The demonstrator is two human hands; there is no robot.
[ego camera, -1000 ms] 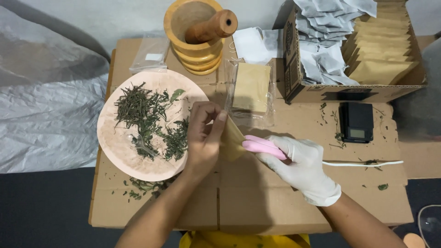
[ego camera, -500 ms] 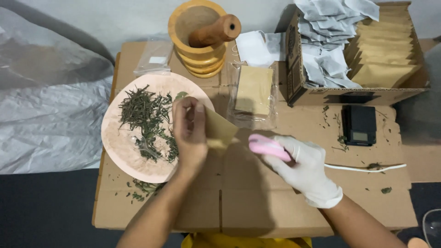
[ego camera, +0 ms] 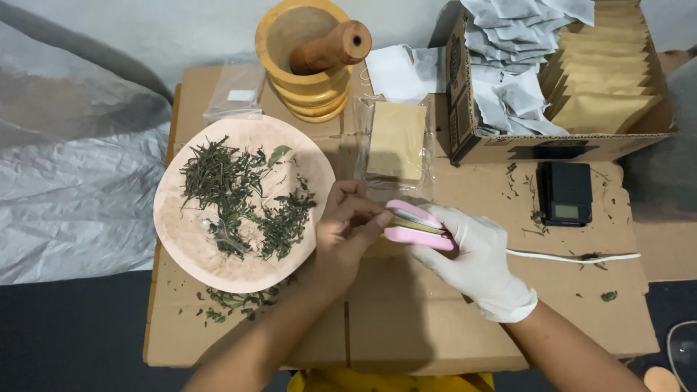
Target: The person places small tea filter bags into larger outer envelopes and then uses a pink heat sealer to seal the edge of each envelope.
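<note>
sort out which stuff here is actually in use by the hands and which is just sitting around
In use:
- pink handheld sealer, gripped by the gloved right hand
- small brown paper packet, held between its jaws by the bare left hand

Lying about:
- plate of dried herbs
- wooden mortar and pestle
- black pocket scale
- cardboard box of sachets

Pink sealer (ego camera: 415, 225): smooth glossy plastic, held in right hand (ego camera: 475, 261) in thin white rubbery glove. Left hand (ego camera: 347, 232): bare. Table (ego camera: 406, 327): matt brown cardboard. Plate (ego camera: 181, 232): matt pale wood, carrying dry leafy herbs (ego camera: 239, 199). Mortar (ego camera: 298, 65) and pestle (ego camera: 330, 47): smooth turned wood. Scale (ego camera: 566, 192): black plastic. Sleeve (ego camera: 396, 145): clear glossy film.
</note>
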